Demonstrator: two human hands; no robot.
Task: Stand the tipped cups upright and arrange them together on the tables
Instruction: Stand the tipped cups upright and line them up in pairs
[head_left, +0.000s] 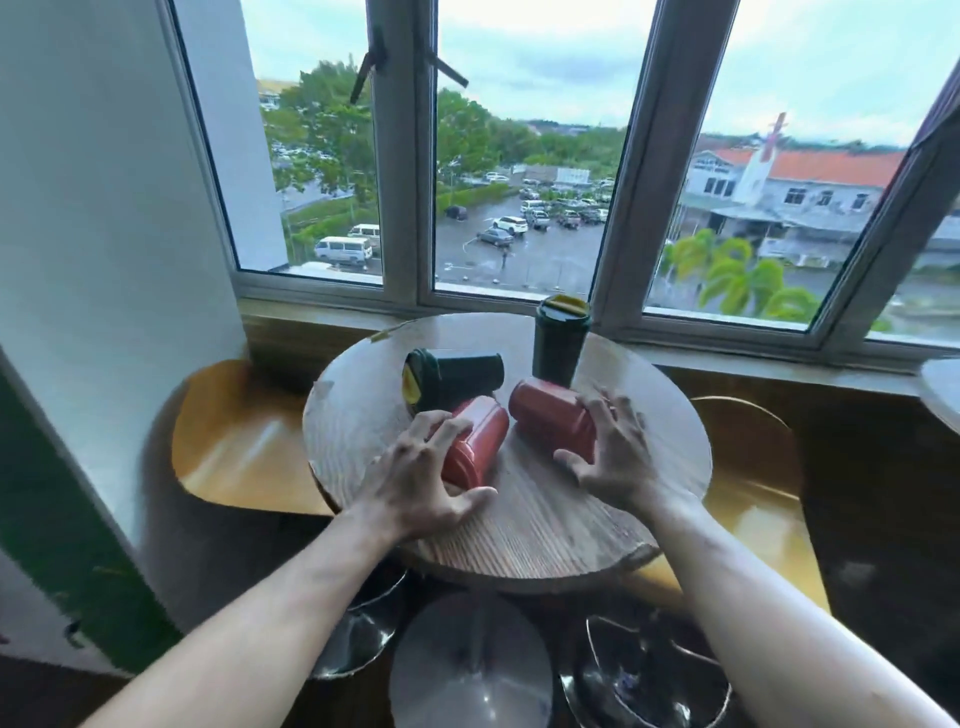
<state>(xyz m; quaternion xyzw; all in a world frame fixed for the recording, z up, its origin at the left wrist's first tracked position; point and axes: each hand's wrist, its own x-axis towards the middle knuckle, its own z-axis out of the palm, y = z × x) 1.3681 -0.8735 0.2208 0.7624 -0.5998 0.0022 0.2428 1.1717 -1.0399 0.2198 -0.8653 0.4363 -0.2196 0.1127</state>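
Note:
On the round wooden table (545, 525) lie two red cups on their sides. My left hand (421, 478) curls over the left red cup (480, 439), fingers spread on its lid end. My right hand (613, 452) wraps its fingers around the right red cup (545, 413). Both cups still rest on the tabletop. Behind them a dark green cup (457, 376) with a yellow lid lies tipped, lid toward the left. A second dark green cup (561, 343) stands upright near the window.
Wooden stools sit at the table's left (244, 447) and right (753, 483). Chrome stool and table bases (470, 665) shine below. A window sill (322, 317) and glass run behind the table. Another table's edge (943, 389) shows at far right.

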